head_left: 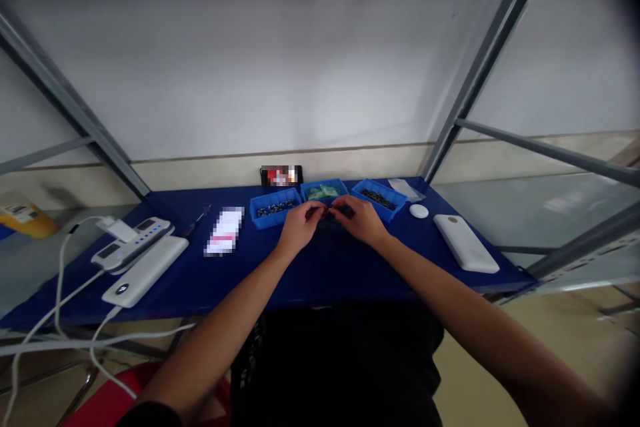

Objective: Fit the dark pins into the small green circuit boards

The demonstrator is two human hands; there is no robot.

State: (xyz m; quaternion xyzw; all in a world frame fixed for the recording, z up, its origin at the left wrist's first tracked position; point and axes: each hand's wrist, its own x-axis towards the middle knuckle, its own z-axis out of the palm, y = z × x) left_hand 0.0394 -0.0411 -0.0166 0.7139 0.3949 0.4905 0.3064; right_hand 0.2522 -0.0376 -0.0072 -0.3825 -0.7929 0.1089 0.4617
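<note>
Over the middle of the blue table, my left hand [303, 223] and my right hand [361, 219] meet with fingertips pinched almost together. Whatever lies between their fingers is small and dark, too tiny to name. Just beyond my hands stands a blue bin [337, 184] with pale green pieces [324, 192] in it. Left of that, a second blue bin [264, 221] holds small metallic and dark parts [276, 207]. To the right, a third blue bin [399, 199] contains dark, screw-like parts [377, 198].
A phone [225, 232] lies on the blue table [320, 280] at left, near a screwdriver-like tool [196, 223]. A power strip [133, 245], white power bank [146, 272] and cables fill the left end. Right are a round white case [419, 211] and another power bank [466, 244]. Another phone [281, 176] leans behind.
</note>
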